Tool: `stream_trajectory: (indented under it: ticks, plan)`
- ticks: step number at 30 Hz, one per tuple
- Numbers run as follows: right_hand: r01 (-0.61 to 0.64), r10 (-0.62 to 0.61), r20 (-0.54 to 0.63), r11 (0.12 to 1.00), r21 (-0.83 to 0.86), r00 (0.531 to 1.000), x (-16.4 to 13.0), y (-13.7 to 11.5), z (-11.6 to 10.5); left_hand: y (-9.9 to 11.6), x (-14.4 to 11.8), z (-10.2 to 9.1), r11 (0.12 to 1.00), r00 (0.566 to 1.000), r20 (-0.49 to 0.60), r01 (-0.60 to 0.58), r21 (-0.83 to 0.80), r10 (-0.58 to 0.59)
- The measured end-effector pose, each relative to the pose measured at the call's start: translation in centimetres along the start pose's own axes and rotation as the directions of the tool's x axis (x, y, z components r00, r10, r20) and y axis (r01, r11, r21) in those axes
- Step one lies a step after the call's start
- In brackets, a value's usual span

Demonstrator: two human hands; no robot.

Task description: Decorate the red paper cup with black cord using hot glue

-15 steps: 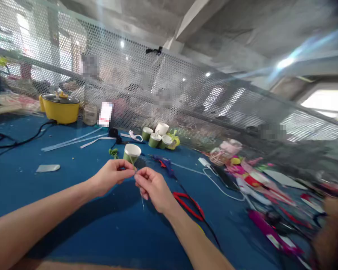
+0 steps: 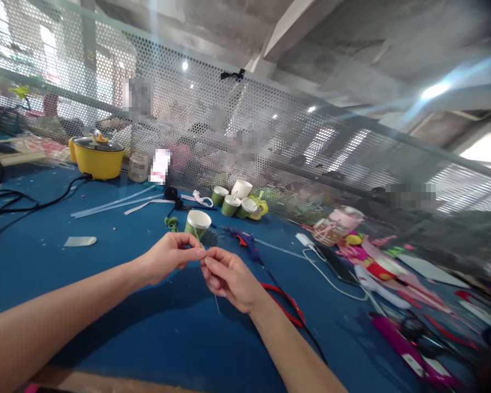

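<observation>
My left hand (image 2: 169, 256) and my right hand (image 2: 228, 277) meet above the blue table (image 2: 106, 284), fingertips pinched together on a thin wire stem (image 2: 215, 299) that hangs down below the right hand. Just behind the fingertips stands a small green paper cup (image 2: 198, 224) with a white inside. A blue glue gun (image 2: 245, 241) lies right of the cup, its cord running toward me, and red-handled pliers (image 2: 284, 307) lie beside my right forearm.
A yellow electric pot (image 2: 98, 156) stands at the back left with black cables (image 2: 20, 204) trailing from it. Several green cups (image 2: 233, 203) cluster by the perforated metal screen (image 2: 270, 136). Clear glue sticks (image 2: 110, 204) lie behind. Colourful craft pieces and a white cable (image 2: 335, 278) crowd the right side.
The view has shifted slightly, so everything sits a little to the right. My hands stay pinched together on the thin stem in front of the green cup.
</observation>
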State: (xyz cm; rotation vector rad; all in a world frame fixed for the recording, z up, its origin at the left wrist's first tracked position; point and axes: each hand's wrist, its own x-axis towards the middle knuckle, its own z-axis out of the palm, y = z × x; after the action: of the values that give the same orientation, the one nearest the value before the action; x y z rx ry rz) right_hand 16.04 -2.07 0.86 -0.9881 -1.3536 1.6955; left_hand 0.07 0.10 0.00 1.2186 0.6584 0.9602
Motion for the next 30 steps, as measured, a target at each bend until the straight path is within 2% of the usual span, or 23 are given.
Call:
stream_trajectory:
  ticks: [2, 5, 10, 12, 15, 17, 19, 22, 25, 30]
  plan:
    - [0.022, -0.023, -0.022, 1.0, -0.021, 0.999, 0.0, 0.1, 0.0, 0.0, 0.0, 0.1, 1.0, 1.0, -0.02, 0.003, -0.003, -0.003]
    - [0.09, -0.111, -0.111, 0.98, -0.176, 0.988, 0.1, 0.5, 0.3, 0.0, 0.0, 0.2, 1.0, 0.996, -0.088, 0.024, 0.014, -0.022]
    - [0.133, -0.247, -0.189, 0.872, -0.47, 0.95, 0.0, 0.6, 0.8, 0.0, 0.0, 0.2, 0.996, 0.989, -0.145, 0.045, 0.076, -0.034]
    - [0.129, -0.237, -0.179, 0.874, -0.469, 0.955, -0.1, 0.5, 0.8, 0.0, 0.1, 0.1, 0.995, 0.992, -0.128, 0.031, 0.093, -0.019]
    - [0.059, -0.088, -0.084, 0.953, -0.297, 0.993, -0.1, 0.2, 0.5, -0.2, 0.1, -0.1, 0.995, 0.998, -0.06, 0.015, 0.1, -0.009]
    - [0.018, -0.027, -0.043, 0.98, -0.199, 0.999, -0.1, 0.2, 0.3, -0.2, 0.1, -0.2, 0.996, 1.0, -0.026, 0.015, 0.089, -0.013]
    - [0.038, -0.055, -0.081, 0.979, -0.201, 0.995, -0.1, 0.3, 0.3, -0.2, 0.1, -0.2, 0.997, 0.999, -0.029, 0.014, 0.076, -0.012]
    - [0.098, -0.172, -0.178, 0.927, -0.362, 0.969, 0.0, 0.5, 0.6, -0.1, 0.1, 0.0, 0.998, 0.998, -0.061, 0.013, 0.061, -0.01]
    - [0.115, -0.257, -0.224, 0.857, -0.503, 0.94, 0.0, 0.8, 0.9, -0.1, 0.0, 0.3, 0.999, 0.996, -0.09, 0.026, 0.042, -0.022]
    - [0.107, -0.287, -0.263, 0.836, -0.538, 0.921, -0.1, 0.9, 1.4, -0.3, 0.0, 0.4, 0.998, 0.991, -0.133, 0.027, 0.055, -0.02]
